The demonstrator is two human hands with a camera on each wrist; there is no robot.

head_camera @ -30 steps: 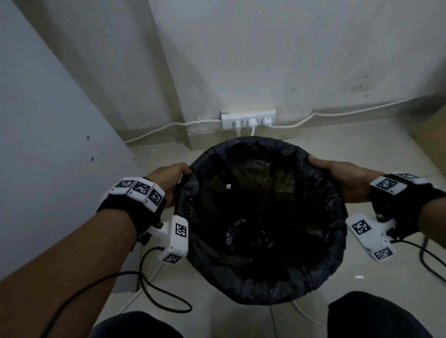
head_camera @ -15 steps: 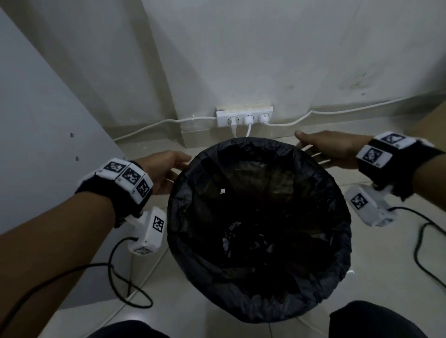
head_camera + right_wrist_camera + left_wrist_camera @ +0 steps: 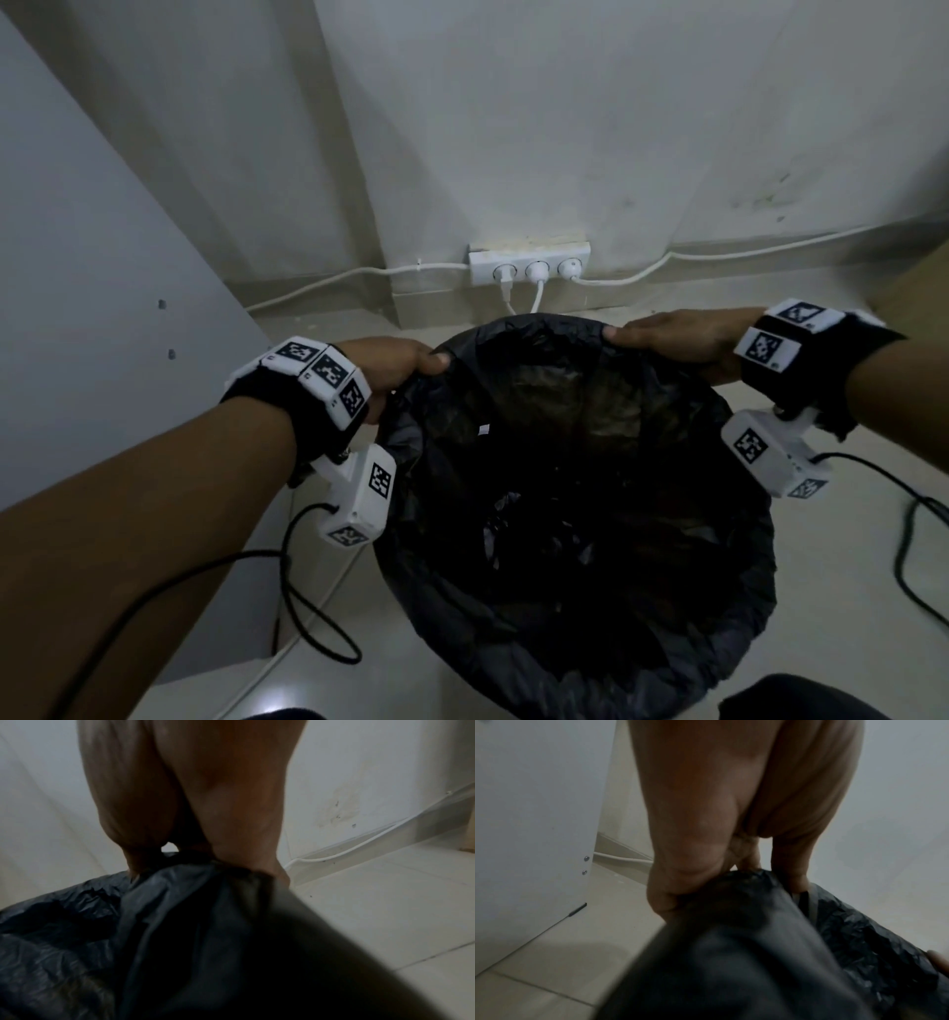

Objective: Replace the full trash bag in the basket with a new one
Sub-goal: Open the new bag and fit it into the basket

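A black trash bag lines a round basket on the floor below me, its mouth wide and dark inside. My left hand pinches the bag's far left edge, thumb inside the rim. In the left wrist view the left hand has bunched black plastic between thumb and fingers. My right hand grips the far right edge. The right wrist view shows the right hand closed on a fold of the bag. The basket itself is hidden under the folded-over plastic.
A white power strip with three plugs sits on the wall just behind the basket, white cables running both ways. A grey cabinet panel stands at the left. Black wrist cables trail on the tiled floor. My knees show at the bottom edge.
Both hands left the basket's sides, moved to its far edge and took hold of the bag's rim there. The far rim is now pulled up and inward.
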